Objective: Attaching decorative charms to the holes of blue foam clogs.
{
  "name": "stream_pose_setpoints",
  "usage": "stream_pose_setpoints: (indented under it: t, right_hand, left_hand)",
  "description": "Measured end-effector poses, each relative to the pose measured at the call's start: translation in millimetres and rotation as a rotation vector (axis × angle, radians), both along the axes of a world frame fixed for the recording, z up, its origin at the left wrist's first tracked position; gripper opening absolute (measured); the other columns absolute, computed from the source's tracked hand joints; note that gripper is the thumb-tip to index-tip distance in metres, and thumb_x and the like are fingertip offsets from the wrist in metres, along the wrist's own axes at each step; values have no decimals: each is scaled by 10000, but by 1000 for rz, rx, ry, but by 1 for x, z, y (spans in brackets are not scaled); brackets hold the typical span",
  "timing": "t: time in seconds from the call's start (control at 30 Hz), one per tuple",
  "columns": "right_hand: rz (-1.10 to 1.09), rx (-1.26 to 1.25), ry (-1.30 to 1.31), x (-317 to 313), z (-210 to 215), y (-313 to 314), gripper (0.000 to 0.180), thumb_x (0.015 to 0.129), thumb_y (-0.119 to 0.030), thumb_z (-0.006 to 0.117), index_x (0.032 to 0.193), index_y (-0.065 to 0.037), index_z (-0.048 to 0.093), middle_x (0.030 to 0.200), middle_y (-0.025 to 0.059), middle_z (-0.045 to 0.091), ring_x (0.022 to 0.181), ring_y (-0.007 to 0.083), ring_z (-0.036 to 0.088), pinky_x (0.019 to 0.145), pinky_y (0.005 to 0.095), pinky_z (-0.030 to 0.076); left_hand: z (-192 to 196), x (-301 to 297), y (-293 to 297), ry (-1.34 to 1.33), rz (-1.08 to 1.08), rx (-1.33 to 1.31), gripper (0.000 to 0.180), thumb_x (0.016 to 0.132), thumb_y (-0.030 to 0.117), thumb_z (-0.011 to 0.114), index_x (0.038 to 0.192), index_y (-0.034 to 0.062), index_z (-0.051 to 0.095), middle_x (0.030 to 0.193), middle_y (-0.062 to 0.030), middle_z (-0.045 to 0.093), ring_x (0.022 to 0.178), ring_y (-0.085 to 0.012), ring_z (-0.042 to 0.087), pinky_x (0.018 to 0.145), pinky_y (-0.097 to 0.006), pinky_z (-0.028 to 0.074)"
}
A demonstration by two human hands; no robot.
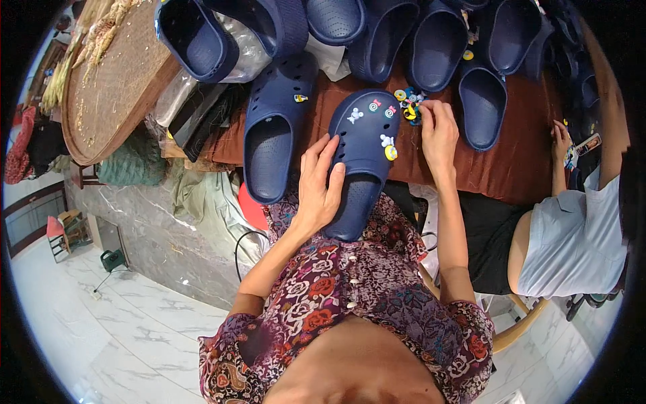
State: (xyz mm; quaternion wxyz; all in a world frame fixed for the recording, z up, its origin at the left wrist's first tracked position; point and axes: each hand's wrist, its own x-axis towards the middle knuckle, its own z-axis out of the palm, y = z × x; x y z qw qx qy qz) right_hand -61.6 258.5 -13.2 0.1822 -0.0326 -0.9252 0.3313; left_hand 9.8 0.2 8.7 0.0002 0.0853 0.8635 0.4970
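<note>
A navy clog (360, 148) lies in front of me, its toe pointing away and its heel toward my lap. Several charms sit in its holes: two pink-and-white swirls, a white mouse-shaped one and a white-and-yellow one. My left hand (319, 182) holds the clog's left side, thumb by the foot opening, fingers on the upper. Just right of the toe is a small heap of colourful shoe charms (409, 108). My right hand (439, 135) is closed in a pinch at the heap's right edge, on what looks like a charm. Left of my left hand lies another clog (276, 128) bearing one charm.
More navy clogs (441, 47) stand in a row along the far side of the brown-covered table (498, 172). A large round woven tray (121, 74) stands at the far left, beside bags and cloths. On the right sits another person (572, 236) with a hand near small charms.
</note>
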Motion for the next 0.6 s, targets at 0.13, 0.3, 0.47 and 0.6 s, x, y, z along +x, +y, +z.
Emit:
stream_pose_setpoints:
  t: [0.13, 0.3, 0.47, 0.6]
  right_hand:
    - [-8, 10, 38, -2, -2, -3, 128, 980, -102, 579, 1041, -21, 657, 955, 178, 626, 867, 389, 637, 757, 453, 499]
    - [-32, 57, 58, 6, 21, -13, 134, 978, -143, 608, 1019, -27, 661, 939, 153, 631, 845, 339, 653, 726, 422, 506]
    - [42, -366, -374, 29, 42, -30, 451, 759, -375, 885, 893, -39, 616, 708, 33, 629, 648, 119, 591, 630, 297, 523]
    - [95, -275, -421, 32, 43, -45, 516, 738, -444, 886, 845, -46, 574, 695, 47, 627, 641, 136, 611, 630, 301, 524]
  left_hand:
    - [0, 3, -2, 36, -21, 14, 446, 996, 193, 539, 1404, 11, 526, 1405, -247, 486, 1271, -393, 476, 1089, -450, 375]
    - [1, 7, -3, 52, -13, 4, 440, 973, 156, 560, 1389, 15, 541, 1392, -241, 495, 1260, -390, 482, 1080, -448, 386]
    - [-1, 8, -4, 69, -39, -24, 471, 960, 170, 561, 1403, 15, 529, 1408, -239, 486, 1278, -385, 480, 1095, -447, 373]
    - [-3, 9, -2, 74, -45, -42, 499, 959, 194, 553, 1422, 13, 513, 1429, -236, 473, 1299, -381, 471, 1114, -446, 355]
